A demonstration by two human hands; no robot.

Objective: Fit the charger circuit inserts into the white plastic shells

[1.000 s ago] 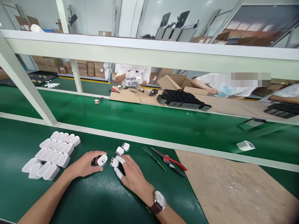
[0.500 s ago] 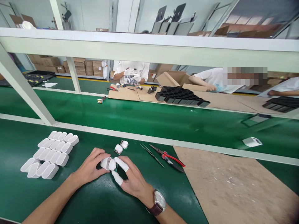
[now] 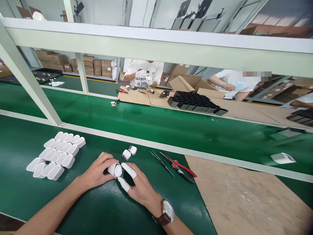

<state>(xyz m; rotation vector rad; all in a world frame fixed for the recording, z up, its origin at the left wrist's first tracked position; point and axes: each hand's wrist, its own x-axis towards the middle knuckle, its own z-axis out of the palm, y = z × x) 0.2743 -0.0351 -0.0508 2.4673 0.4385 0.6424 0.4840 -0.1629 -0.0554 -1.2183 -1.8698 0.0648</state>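
Note:
My left hand (image 3: 101, 170) is closed around a white oval plastic housing (image 3: 111, 169), its mouth turned to the right. Between the covered thumb and forefinger of my right hand (image 3: 139, 185) is a small circuit board with a white top (image 3: 118, 170); its green edge shows on the right. The board meets the housing's mouth, and how far it sits inside is hard to see. Just beyond my hands lie two similar circuit boards (image 3: 126, 154), white side up. White finger cots (image 3: 128, 170) cover two fingertips of my right hand.
Rows of white oval housings (image 3: 55, 172) stand at left. Tweezers (image 3: 161, 163) and red-handled pliers (image 3: 179, 166) lie right of my hands, beside a brown board (image 3: 244, 192). A pale rail (image 3: 146, 142) crosses behind. Across the green belt, co-workers sit near a black compartment tray (image 3: 195, 102).
The white-topped circuit board and the housing have come closer together, with less of the housing's opening showing. The whole view has shifted slightly.

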